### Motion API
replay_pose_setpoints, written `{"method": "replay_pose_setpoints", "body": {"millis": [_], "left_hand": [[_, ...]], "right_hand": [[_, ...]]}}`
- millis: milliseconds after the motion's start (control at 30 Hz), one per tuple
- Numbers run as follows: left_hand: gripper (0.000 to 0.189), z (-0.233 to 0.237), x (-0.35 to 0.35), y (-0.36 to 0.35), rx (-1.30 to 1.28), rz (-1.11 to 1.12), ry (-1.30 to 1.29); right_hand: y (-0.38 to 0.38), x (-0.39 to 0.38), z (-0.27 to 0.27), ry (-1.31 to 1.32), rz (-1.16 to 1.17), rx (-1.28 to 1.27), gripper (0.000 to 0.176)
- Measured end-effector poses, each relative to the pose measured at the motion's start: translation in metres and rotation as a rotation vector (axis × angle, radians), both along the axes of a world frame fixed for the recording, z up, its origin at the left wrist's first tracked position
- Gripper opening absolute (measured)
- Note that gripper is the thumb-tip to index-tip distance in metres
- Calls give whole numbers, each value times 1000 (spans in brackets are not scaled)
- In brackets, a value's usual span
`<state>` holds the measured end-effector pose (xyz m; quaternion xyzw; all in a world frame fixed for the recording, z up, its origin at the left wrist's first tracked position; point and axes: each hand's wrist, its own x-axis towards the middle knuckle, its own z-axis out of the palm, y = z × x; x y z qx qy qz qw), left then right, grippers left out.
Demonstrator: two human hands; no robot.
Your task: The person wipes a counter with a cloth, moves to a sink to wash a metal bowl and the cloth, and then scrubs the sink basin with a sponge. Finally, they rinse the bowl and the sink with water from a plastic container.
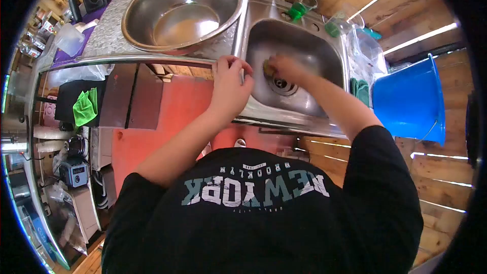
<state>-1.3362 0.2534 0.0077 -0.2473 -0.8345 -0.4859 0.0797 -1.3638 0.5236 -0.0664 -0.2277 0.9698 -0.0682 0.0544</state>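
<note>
My right hand point(285, 67) is down inside the steel sink point(324, 53), closed on a small yellowish sponge point(267, 69) pressed against the basin's near-left wall, just beside the drain point(283, 86). My left hand point(229, 84) rests on the sink's left rim, fingers curled over the edge where the sink meets the counter. It holds nothing loose.
A large steel bowl point(185, 10) sits on the counter left of the sink. A blue bucket point(411, 99) stands to the right. Green-tinted glasses point(300, 8) and plastic bags point(366, 53) lie behind and right of the sink. Shelves with a green cloth point(85, 106) are at left.
</note>
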Motion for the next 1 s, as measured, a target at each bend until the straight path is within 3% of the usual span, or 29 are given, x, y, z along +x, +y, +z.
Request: {"method": "replay_pose_setpoints", "body": {"millis": [133,233,333,433,533,600,700,800,900,1000], "left_hand": [[13,0,2,0,27,-14,-52],[14,-1,2,-1,32,-7,-36],[15,-1,2,-1,37,-13,-23],[15,-3,2,-1,44,-21,-20],[15,-2,1,-2,43,-23,-19],[15,-1,1,-2,39,-32,-22],[14,-3,1,-2,46,-22,-43],[14,-1,2,0,41,-7,-35],[14,-2,1,-1,25,7,-6],[14,-3,1,-1,26,-13,-10]], "right_hand": [[46,9,-6,-112,-144,117,26],[29,47,22,-453,-180,322,23],[-5,55,-5,-271,77,-33,23],[-25,10,-1,79,37,-105,22],[25,-5,-5,-81,-203,-22,21],[24,15,37,-477,-348,278,28],[32,57,-5,-442,-129,260,29],[-29,40,10,-324,-18,-86,29],[-1,-7,-24,34,-109,-188,26],[32,1,-2,-265,-332,105,22]]}}
